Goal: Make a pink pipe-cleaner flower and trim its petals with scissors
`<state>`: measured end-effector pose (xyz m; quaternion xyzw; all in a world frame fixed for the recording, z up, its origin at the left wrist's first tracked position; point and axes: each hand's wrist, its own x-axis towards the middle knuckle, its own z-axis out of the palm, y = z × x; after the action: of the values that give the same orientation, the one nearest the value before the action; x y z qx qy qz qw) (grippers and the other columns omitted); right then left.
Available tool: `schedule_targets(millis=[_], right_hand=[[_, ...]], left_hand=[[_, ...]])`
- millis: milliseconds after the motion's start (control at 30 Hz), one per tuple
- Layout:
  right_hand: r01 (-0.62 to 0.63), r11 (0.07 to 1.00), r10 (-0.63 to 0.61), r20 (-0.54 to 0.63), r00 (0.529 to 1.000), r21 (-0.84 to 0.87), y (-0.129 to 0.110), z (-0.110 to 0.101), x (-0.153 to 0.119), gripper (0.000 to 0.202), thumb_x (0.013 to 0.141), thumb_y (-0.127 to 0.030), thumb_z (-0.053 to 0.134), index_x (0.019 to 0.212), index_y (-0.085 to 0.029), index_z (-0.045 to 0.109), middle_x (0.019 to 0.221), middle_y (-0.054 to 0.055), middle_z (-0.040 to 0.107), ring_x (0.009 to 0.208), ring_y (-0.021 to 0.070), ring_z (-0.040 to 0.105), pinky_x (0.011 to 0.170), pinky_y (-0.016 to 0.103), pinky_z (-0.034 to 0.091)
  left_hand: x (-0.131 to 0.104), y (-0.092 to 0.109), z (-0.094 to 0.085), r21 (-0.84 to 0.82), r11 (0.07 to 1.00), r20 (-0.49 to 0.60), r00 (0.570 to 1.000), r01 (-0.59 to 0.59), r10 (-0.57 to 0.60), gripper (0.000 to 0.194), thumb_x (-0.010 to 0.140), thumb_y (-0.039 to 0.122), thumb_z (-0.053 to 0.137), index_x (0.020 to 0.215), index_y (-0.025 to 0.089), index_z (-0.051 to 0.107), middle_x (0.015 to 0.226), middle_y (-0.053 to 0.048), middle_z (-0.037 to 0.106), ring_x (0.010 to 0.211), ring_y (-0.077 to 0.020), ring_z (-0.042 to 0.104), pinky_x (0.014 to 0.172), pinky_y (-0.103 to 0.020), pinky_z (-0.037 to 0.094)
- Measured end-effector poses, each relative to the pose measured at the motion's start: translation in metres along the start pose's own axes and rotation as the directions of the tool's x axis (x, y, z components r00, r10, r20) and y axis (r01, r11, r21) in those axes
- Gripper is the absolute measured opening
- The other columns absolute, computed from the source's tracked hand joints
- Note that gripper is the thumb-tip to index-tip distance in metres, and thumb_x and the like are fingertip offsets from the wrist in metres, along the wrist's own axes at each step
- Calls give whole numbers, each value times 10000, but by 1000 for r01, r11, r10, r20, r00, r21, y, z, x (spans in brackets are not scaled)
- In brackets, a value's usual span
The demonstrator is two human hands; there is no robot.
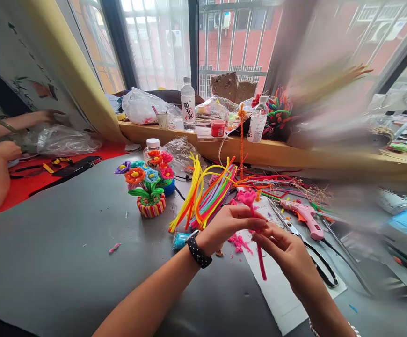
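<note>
A pink fuzzy flower on a pink stem is upright between my two hands, over the edge of a white sheet. My left hand pinches the stem just below the flower head. Fingers of my right hand close on the same stem slightly lower, and the stem's end hangs beneath them. Pink fuzz scraps lie on the sheet below. Behind my left hand is a bundle of coloured pipe cleaners.
Scissors and a pink glue gun lie to the right. A striped pot of fuzzy flowers stands left of centre. Bottles line the wooden sill. At far left, another person's hands are near a plastic bag. The right side is blurred.
</note>
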<state>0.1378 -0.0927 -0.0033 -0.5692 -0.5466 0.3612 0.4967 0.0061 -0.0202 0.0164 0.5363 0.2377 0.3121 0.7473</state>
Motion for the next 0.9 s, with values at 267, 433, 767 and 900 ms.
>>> schedule_targets(millis=[267,433,767,900], right_hand=[[39,985,-6,191,981,-170,1,2,2,277,735,-423,542,637,-171,603,672,11,585,641,132,523,565,224,403],[87,948,-5,261,965,-305,1,1,2,256,741,-396,552,623,-175,607,676,11,601,644,134,528,587,238,401],[42,933,2,124,992,-357,5,-7,7,283,760,-439,510,762,-168,595,769,30,614,691,146,551,637,259,417],[36,938,18,153,988,-344,5,-3,9,314,752,-445,517,875,-163,583,801,38,630,715,154,570,630,261,433]], left_hand=[[2,11,-21,-156,971,-292,948,-178,127,190,595,263,709,714,120,672,665,-23,649,639,-97,589,704,-223,441],[3,24,-33,-217,918,-494,848,-331,190,195,547,239,736,692,132,661,631,4,634,607,-73,569,657,-184,441],[2,20,-30,-88,962,-410,890,-257,200,201,585,306,712,670,129,669,616,6,591,575,-63,523,621,-184,417],[2,21,-30,12,977,-380,903,-213,202,238,620,344,680,695,118,673,597,-5,570,570,-70,498,578,-177,394]])
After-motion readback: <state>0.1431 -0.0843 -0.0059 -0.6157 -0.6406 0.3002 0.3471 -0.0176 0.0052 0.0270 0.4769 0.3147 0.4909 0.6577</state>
